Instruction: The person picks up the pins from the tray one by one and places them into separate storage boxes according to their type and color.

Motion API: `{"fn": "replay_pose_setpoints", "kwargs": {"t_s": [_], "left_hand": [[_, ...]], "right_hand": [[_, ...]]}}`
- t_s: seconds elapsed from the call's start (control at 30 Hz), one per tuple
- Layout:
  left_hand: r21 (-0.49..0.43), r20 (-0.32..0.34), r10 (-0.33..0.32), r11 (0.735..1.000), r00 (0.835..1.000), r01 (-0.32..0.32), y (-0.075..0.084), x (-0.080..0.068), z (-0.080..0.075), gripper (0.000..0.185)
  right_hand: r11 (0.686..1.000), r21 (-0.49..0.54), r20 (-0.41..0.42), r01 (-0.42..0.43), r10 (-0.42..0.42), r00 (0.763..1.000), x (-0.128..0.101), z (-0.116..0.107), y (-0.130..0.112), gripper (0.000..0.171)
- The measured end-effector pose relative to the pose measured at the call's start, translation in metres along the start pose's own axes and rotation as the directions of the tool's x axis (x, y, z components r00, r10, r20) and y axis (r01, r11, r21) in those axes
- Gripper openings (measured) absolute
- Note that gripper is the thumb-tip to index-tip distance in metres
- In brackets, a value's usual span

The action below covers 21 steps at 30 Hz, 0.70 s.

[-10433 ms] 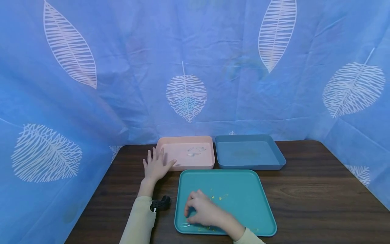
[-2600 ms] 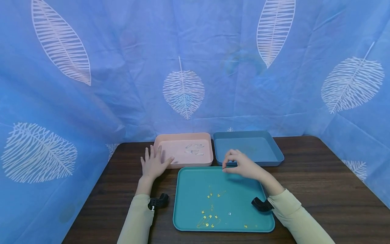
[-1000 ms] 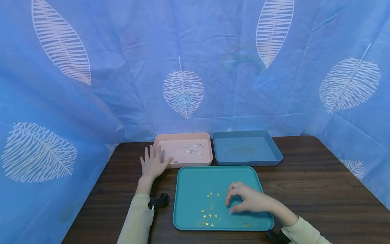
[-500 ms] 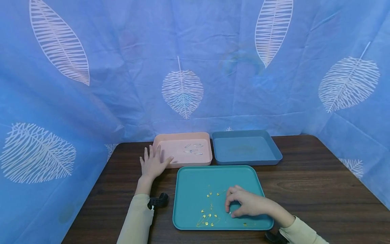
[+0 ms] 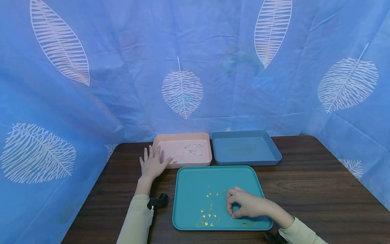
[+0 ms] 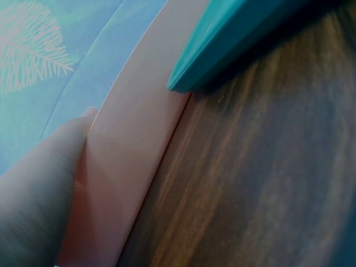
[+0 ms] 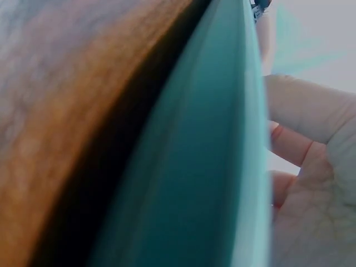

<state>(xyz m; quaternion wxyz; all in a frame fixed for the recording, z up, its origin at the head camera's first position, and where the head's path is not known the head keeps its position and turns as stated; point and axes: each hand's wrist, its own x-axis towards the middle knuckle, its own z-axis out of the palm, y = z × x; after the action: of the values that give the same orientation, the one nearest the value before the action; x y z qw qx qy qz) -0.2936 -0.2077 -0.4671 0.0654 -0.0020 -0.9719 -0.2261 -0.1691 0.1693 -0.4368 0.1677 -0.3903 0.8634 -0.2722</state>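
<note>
My right hand [image 5: 248,203] is low over the right half of the teal tray [image 5: 195,179], thumb and index finger pinched together. From between the fingertips sticks the thin wire of a silver safety pin [image 5: 227,219]; its head is hidden by the fingers. Several gold safety pins [image 5: 209,216] lie to the left of that hand. My left hand [image 5: 152,168] rests with spread, straight fingers on the left front corner of the pink tray [image 5: 173,144]. In the left wrist view its thumb [image 6: 50,167] lies over the pink wall. Several silver safety pins [image 5: 192,151] lie in the pink tray.
A blue tray [image 5: 243,159] stands right of the pink one, behind the teal tray. All three are on a dark wooden table [image 5: 307,179]. A blue cloth [image 5: 131,67] with white leaf prints hangs around the back and sides.
Another silver safety pin has joined those in the pink tray since the oldest frame. My right hand has come from the teal tray's back edge and pinched a silver pin. My left hand stays.
</note>
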Motion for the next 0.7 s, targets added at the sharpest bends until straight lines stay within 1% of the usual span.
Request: {"fn": "replay_pose_setpoints", "kwargs": {"t_s": [0.23, 0.4, 0.57, 0.7], "left_hand": [[-0.006, 0.0, 0.006, 1.0, 1.0, -0.006, -0.001, 0.0, -0.001, 0.096], [-0.002, -0.001, 0.007, 1.0, 1.0, -0.007, -0.001, 0.0, 0.0, 0.096], [-0.007, -0.005, 0.011, 1.0, 1.0, -0.011, -0.002, 0.0, 0.002, 0.096], [-0.007, -0.005, 0.013, 1.0, 1.0, -0.013, -0.002, 0.001, 0.002, 0.096]], "right_hand": [[0.998, -0.037, 0.016, 0.045, -0.044, 0.999, 0.0, 0.0, -0.002, 0.014], [0.998, -0.03, 0.03, 0.062, -0.061, 0.998, -0.001, -0.002, -0.004, 0.014], [0.998, -0.016, 0.007, 0.053, -0.053, 0.999, 0.0, -0.007, -0.007, 0.016], [0.997, -0.031, -0.012, 0.065, -0.065, 0.998, 0.002, -0.012, -0.009, 0.016]]}}
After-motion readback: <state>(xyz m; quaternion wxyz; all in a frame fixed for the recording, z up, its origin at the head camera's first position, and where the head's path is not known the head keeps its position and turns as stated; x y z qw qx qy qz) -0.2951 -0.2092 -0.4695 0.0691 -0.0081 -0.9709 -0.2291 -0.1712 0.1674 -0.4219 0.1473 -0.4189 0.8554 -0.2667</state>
